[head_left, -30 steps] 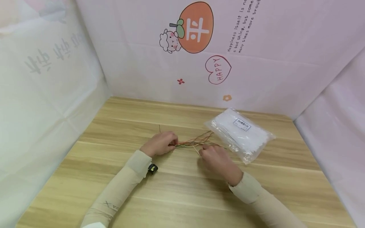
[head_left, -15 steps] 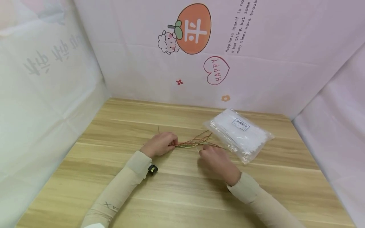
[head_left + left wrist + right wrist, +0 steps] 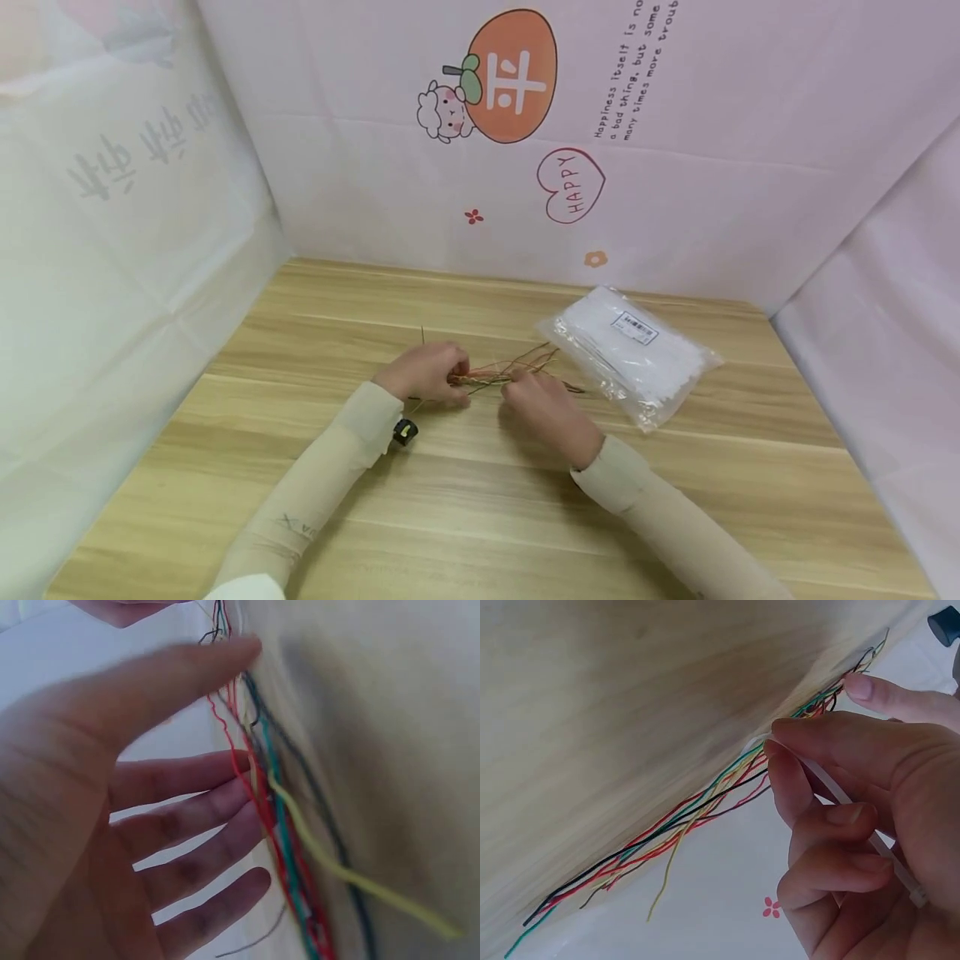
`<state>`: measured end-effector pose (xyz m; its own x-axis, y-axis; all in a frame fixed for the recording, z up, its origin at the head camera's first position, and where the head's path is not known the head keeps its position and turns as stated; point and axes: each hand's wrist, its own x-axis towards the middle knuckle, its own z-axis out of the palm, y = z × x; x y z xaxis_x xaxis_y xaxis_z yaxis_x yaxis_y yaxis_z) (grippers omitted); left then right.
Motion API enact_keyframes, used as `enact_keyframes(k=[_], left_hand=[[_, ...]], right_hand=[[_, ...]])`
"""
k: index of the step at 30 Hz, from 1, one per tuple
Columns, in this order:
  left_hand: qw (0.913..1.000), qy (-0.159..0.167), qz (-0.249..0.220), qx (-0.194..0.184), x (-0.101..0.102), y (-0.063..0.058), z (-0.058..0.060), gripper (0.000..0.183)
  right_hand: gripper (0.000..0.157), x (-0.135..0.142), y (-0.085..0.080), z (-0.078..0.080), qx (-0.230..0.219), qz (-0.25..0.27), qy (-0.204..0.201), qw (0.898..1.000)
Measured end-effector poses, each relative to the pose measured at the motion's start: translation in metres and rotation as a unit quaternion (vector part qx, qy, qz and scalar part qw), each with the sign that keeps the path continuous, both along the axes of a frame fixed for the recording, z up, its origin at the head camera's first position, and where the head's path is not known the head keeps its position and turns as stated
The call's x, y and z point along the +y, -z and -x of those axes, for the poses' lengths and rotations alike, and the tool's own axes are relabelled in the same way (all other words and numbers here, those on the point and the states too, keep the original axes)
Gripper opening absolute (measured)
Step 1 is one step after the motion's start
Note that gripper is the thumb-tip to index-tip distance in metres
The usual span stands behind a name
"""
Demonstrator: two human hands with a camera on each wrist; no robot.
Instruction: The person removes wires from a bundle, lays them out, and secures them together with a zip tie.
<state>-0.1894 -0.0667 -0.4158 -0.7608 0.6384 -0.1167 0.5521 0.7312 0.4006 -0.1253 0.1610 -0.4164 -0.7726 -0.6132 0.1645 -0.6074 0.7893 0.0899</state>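
A loose bundle of thin red, black, green and yellow wires lies across the wooden table. My left hand is at the bundle's left part. In the left wrist view its thumb stands apart from the spread fingers, and the wires run between them, right at the fingertips. My right hand is at the middle of the bundle, where it pinches a white cable tie between thumb and index finger. The tie's thin end reaches the wires; its head lies against the palm.
A clear plastic bag with white contents and a barcode label lies behind and right of the wires. White printed cloth walls in the table at the back and sides. A small black device sits at the left wrist.
My right hand has moved left along the wires with the cable tie. My left thumb has parted from the fingers, loosening the hold on the bundle. The bag has stayed put.
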Motion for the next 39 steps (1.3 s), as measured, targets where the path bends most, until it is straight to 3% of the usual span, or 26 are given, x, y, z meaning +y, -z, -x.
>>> enact_keyframes(k=[6,15,20,30,39], left_hand=[[0.9995,0.002,0.012,-0.030,0.004,-0.008,0.005,0.035],[0.9992,0.028,0.023,0.015,0.016,-0.004,0.007,0.015],[0.9995,0.017,0.020,0.016,0.020,0.001,0.004,0.014],[0.9997,0.018,0.016,0.009,0.020,0.003,0.002,0.014],[0.9997,-0.001,0.026,-0.001,0.019,-0.008,0.007,0.019]], right_hand=[[0.013,-0.002,0.001,0.004,-0.020,0.015,0.003,1.000],[0.021,-0.002,0.002,0.003,-0.059,0.052,-0.021,0.997],[0.026,-0.001,0.004,0.001,-0.090,0.079,-0.026,0.992],[0.025,-0.002,0.007,-0.001,-0.087,0.085,-0.022,0.992],[0.027,-0.007,0.006,0.006,-0.059,0.089,-0.016,0.994]])
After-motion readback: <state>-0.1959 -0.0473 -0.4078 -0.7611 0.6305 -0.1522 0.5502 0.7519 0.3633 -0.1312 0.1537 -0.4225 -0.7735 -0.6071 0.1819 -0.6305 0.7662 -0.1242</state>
